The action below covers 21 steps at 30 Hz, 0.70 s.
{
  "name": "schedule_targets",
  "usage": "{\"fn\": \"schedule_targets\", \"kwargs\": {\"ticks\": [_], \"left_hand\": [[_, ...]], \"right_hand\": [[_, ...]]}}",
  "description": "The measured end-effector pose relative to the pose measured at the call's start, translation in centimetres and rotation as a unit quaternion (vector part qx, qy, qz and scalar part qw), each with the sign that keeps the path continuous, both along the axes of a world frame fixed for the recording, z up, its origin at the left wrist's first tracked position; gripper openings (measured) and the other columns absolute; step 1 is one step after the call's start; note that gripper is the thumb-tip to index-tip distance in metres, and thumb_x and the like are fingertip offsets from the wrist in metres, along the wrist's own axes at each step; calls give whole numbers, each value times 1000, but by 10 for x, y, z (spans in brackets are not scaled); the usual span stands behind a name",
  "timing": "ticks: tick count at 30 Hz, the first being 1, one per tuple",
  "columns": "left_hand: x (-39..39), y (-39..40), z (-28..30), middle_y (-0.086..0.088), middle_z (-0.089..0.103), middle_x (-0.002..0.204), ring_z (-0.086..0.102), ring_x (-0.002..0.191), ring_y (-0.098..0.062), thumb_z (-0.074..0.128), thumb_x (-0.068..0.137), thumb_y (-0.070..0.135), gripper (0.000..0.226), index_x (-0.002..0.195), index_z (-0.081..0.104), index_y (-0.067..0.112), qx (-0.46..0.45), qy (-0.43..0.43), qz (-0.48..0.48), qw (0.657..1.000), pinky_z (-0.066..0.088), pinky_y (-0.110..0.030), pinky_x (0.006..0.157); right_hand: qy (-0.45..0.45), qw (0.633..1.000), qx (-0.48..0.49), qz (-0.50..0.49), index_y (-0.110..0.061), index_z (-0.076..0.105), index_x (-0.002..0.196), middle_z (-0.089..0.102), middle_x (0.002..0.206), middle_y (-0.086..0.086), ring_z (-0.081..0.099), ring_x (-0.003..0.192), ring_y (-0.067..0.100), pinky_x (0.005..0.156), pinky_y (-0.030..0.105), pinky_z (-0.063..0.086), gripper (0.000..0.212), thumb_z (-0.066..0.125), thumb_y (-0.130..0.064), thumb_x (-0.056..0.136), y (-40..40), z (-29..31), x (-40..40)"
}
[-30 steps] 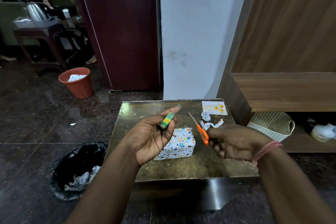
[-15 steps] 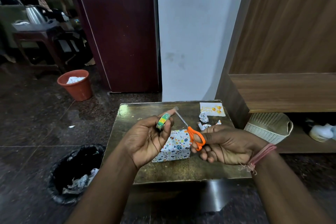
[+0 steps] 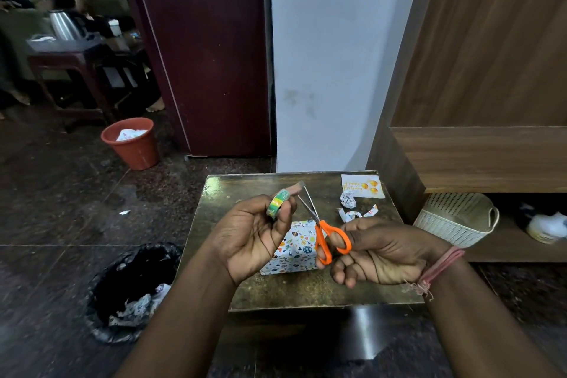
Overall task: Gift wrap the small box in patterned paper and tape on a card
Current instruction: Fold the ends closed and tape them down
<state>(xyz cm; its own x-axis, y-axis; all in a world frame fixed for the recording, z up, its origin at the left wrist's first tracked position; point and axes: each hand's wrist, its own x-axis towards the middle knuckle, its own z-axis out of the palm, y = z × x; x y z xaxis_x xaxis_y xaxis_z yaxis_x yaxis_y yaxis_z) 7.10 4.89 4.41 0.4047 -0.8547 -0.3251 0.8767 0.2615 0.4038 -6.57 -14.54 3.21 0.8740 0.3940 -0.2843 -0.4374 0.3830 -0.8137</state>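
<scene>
Scissors (image 3: 325, 230) now open — at tape (image 3: 278, 207).

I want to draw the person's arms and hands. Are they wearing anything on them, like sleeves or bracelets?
No sleeves show: both forearms are bare right down to the picture's lower edge. The right hand has several loops of pink thread round its wrist, with frayed ends hanging off the knot. The left hand and its wrist are bare. No rings, watch or gloves show on either.
</scene>
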Motion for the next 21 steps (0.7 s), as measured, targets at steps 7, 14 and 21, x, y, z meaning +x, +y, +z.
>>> {"fn": "schedule_targets", "kwargs": {"ticks": [7,14,21], "left_hand": [[-3,-1,0,-20,61,95,69,76,-15,49,89,-6,45,132,60,-13,2,9,0,1000,62,-20,67],[-6,-3,0,-21,64,95,69,70,-17,52,87,-6,48,134,52,-15,31,-4,-9,999,62,-21,62],[-7,-3,-2,-19,65,93,68,65,-14,52,86,-6,58,143,49,-10,40,-27,-29,998,62,-19,63]], "right_hand": [[-5,1000,-9,-6,8,62,106,59,107,25,70,77,23,65,29,60,46,81,-28,85,1,-3,2],[-9,999,-18,-32,8,60,107,61,105,23,70,76,23,64,29,60,51,83,-29,82,2,-3,5],[-5,997,-43,-69,6,68,98,64,96,21,70,70,20,59,26,58,41,87,-24,77,4,-1,5]]}}
